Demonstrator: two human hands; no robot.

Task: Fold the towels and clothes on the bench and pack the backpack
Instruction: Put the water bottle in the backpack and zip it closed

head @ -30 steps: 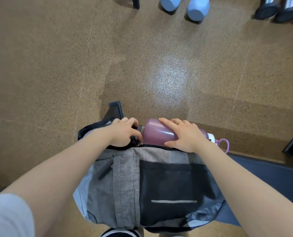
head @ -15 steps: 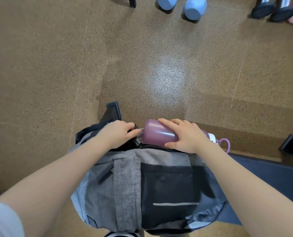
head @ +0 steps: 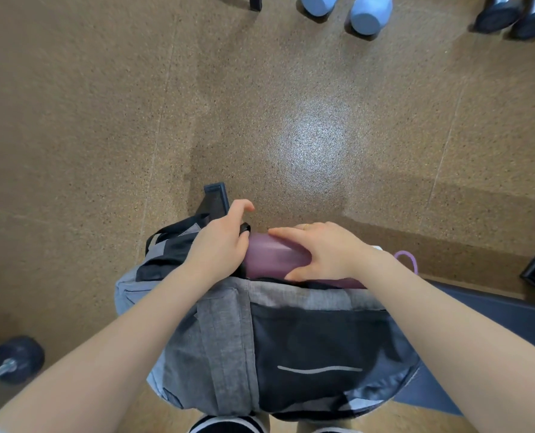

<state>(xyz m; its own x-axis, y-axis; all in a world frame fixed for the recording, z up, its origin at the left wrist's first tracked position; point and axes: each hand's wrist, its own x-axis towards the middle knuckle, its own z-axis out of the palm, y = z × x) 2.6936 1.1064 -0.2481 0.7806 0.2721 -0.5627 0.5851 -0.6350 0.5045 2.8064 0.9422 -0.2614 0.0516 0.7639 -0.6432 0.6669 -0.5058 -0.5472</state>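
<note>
Grey and black backpack [head: 228, 345] lies on its side on the dark bench [head: 494, 310], front pocket facing up, its open top edge at the far side from the viewer. Purple water bottle [head: 272, 256] lies horizontally along that far edge of the backpack, partly sunk into the opening; its lilac carry loop [head: 408, 259] sticks out beyond the backpack's right end. Right hand [head: 325, 251] rests on top of the bottle, fingers fairly straight and spread over its barrel, thumb against the near side. Left hand [head: 219, 245] sits at the backpack's far left corner beside the bottle's end, fingers loosely bent and partly lifted; whether it holds a strap or zipper pull, cannot tell. Speckled brown floor [head: 104, 120] beyond the backpack. Black dumbbell [head: 13, 360] on the floor left of the backpack.
</note>
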